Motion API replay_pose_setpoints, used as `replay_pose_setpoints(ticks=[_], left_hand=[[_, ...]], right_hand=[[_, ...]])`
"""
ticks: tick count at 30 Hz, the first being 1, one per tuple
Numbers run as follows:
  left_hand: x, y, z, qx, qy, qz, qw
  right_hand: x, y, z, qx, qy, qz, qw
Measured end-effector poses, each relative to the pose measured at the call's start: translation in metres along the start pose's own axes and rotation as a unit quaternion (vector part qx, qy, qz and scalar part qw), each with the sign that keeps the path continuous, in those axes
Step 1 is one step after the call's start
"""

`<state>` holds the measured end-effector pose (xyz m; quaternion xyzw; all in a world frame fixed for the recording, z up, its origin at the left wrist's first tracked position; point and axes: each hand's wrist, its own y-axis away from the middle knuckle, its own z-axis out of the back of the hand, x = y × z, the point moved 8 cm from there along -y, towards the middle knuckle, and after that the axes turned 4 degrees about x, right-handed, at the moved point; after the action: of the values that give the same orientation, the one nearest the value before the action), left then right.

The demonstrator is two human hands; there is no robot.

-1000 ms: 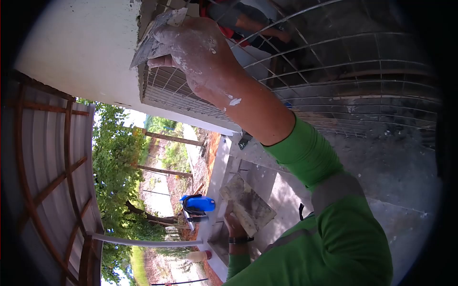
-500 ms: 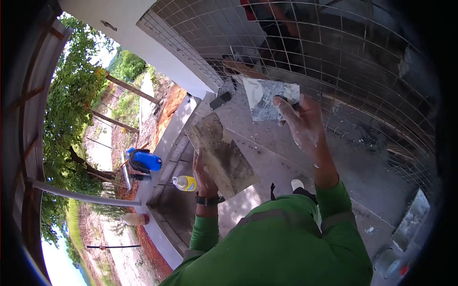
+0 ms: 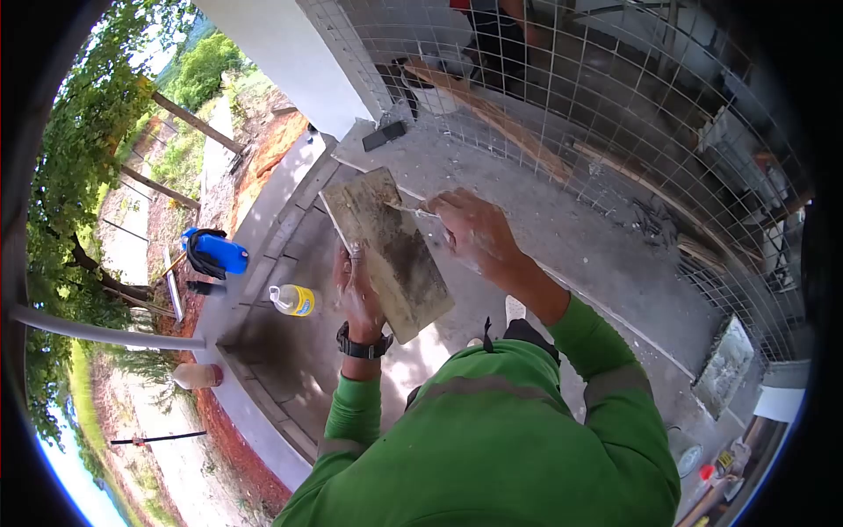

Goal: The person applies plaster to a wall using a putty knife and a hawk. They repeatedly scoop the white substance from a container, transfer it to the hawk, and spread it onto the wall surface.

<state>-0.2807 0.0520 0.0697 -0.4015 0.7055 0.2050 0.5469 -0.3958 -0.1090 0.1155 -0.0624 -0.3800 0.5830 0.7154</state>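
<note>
The wire mesh (image 3: 562,97) was the largest thing, and it filled much of the upper right; one second before, the right arm had crossed in front of it. Below it, the worn, stained board (image 3: 386,255) was tilted before the person's chest, now nearer to the middle of the view than at first. The right hand (image 3: 479,233) had come down from the wall's edge, through a place beside the mesh, to the far right edge of the board; its fingers were clamped on the thin metal blade (image 3: 406,208). The left hand (image 3: 356,290) remained clamped on the board at its left side, with some fingers hidden. The bottle (image 3: 292,300), not visible in the first frame, stood out left of this hand. The blade, seen flat half a second before, now appeared almost edge-on, its end over the board; I could not tell whether they touched.
</note>
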Motion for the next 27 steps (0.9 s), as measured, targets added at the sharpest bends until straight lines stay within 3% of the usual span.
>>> replay_pose_setpoints(ticks=[2, 4, 6, 11, 13, 14, 15, 16, 17, 19, 20, 21, 23, 27], left_hand=[[-0.010, 0.000, 0.007, -0.006, -0.279, -0.067, 0.958], [-0.012, -0.002, -0.001, -0.024, -0.250, -0.079, 0.965], [-0.009, -0.006, -0.005, -0.050, -0.191, -0.099, 0.975], [-0.004, -0.017, -0.020, -0.058, -0.281, -0.140, 0.948], [0.010, -0.026, -0.024, -0.041, -0.218, -0.114, 0.968], [0.010, -0.026, -0.029, -0.030, -0.221, -0.124, 0.967], [0.015, -0.026, -0.032, -0.024, -0.180, -0.101, 0.978], [0.020, -0.029, -0.037, -0.013, -0.138, -0.080, 0.987], [0.031, -0.029, -0.037, -0.023, -0.063, -0.036, 0.997], [0.040, -0.024, -0.039, -0.022, -0.053, -0.011, 0.998], [0.029, -0.017, -0.054, -0.001, -0.125, -0.029, 0.992], [0.030, -0.012, -0.056, 0.005, -0.138, -0.035, 0.990], [0.055, -0.005, -0.044, -0.040, -0.036, 0.056, 0.997], [0.057, 0.016, -0.043, -0.089, -0.059, 0.074, 0.991]], right_hand=[[0.014, 0.009, -0.012, 0.029, -0.015, 0.004, 0.999], [0.016, 0.023, -0.022, 0.074, -0.075, -0.079, 0.991], [0.010, 0.037, -0.040, 0.092, -0.085, -0.104, 0.987], [-0.020, 0.057, -0.046, 0.149, -0.168, -0.213, 0.951], [-0.061, 0.076, -0.066, 0.174, -0.389, -0.314, 0.849], [-0.068, 0.077, -0.058, 0.160, -0.392, -0.308, 0.852], [-0.071, 0.080, -0.054, 0.149, -0.513, -0.315, 0.784], [-0.076, 0.073, -0.048, 0.136, -0.624, -0.307, 0.706], [-0.087, 0.056, -0.030, 0.115, -0.626, -0.288, 0.716], [-0.098, 0.035, 0.013, 0.034, -0.735, -0.269, 0.621], [-0.102, 0.019, 0.045, -0.003, -0.768, -0.261, 0.585], [-0.105, 0.000, 0.075, -0.048, -0.784, -0.205, 0.583], [-0.115, -0.038, 0.127, -0.119, -0.801, -0.104, 0.577], [-0.132, -0.098, 0.198, -0.212, -0.820, 0.056, 0.529]])
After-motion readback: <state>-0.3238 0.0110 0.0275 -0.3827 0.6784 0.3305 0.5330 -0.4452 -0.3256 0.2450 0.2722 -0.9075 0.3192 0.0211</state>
